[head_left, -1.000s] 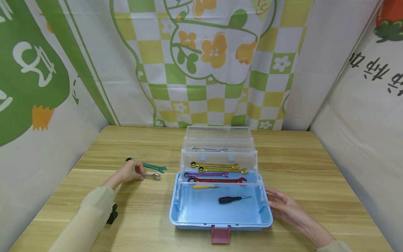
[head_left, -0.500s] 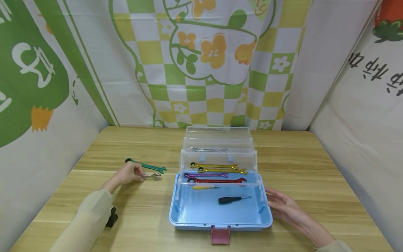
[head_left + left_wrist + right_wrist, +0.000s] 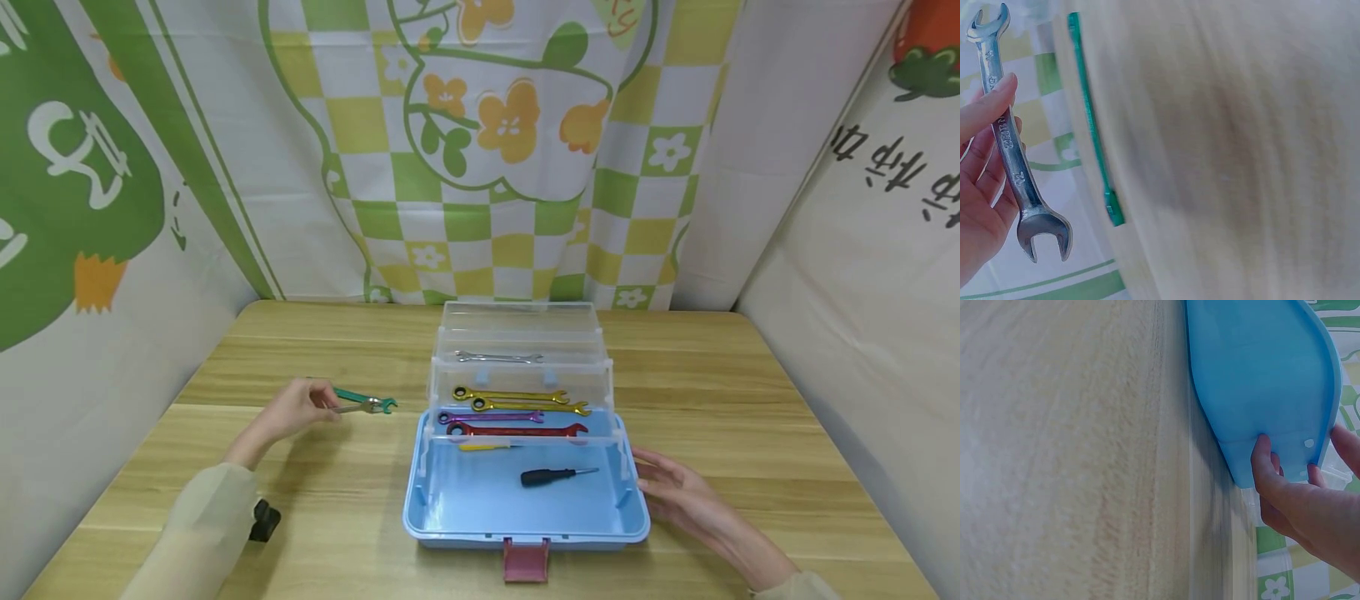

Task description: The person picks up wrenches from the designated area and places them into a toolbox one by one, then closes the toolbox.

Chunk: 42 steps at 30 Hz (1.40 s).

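My left hand [image 3: 292,410] pinches a silver open-end wrench [image 3: 1010,147] between thumb and fingers, over the left of the table. Beyond that wrench lies a green wrench [image 3: 1092,119], partly covered by the hand in the head view. The fingers of my right hand [image 3: 1310,506] rest against the outer side wall of the blue toolbox [image 3: 1260,375], with one fingertip at its rim. Inside the toolbox are a black screwdriver [image 3: 546,477] and a yellow-handled tool [image 3: 480,447]. Its clear trays carry a red wrench [image 3: 517,430], a purple wrench [image 3: 491,416], two gold wrenches [image 3: 517,395] and another silver wrench [image 3: 498,357].
A pink latch [image 3: 526,560] hangs off the toolbox's front edge. The clear trays [image 3: 522,317] stand raised at the back of the box. Behind the wooden table [image 3: 720,375] hangs a patterned curtain [image 3: 517,217].
My left hand has lifted the silver wrench off the table and moved slightly away from me, so the wrench now overlaps the green one in the head view. The right hand has stayed put.
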Each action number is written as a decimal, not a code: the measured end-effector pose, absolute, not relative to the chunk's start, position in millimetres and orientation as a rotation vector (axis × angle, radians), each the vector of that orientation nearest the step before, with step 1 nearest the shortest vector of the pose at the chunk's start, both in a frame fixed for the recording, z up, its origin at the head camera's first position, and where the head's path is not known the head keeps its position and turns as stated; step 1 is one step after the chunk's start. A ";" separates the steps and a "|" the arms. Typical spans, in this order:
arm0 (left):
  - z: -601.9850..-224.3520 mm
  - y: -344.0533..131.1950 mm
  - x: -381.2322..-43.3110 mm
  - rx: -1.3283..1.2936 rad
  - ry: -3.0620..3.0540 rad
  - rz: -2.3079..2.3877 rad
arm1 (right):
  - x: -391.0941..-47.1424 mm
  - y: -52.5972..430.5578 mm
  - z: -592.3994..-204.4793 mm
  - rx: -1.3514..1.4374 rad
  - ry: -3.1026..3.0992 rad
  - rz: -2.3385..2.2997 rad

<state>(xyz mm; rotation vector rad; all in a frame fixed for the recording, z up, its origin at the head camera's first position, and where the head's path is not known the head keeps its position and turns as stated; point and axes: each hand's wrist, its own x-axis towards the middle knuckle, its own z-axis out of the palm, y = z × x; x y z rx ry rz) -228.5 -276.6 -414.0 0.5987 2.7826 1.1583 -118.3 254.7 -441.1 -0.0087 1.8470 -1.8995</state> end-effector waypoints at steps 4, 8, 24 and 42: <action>-403.1 -271.6 -226.0 0.584 2.821 1.164 | -117.8 254.7 -441.0 -0.017 1.846 -1.898; -393.5 -266.3 -225.0 0.570 2.840 1.172 | -116.7 254.8 -441.2 -0.021 1.843 -1.896; -361.2 -231.9 -231.6 0.634 2.849 1.147 | -116.8 254.2 -440.5 -0.011 1.853 -1.894; -331.3 -185.4 -254.5 0.809 2.807 1.170 | -115.6 255.0 -440.9 -0.039 1.822 -1.921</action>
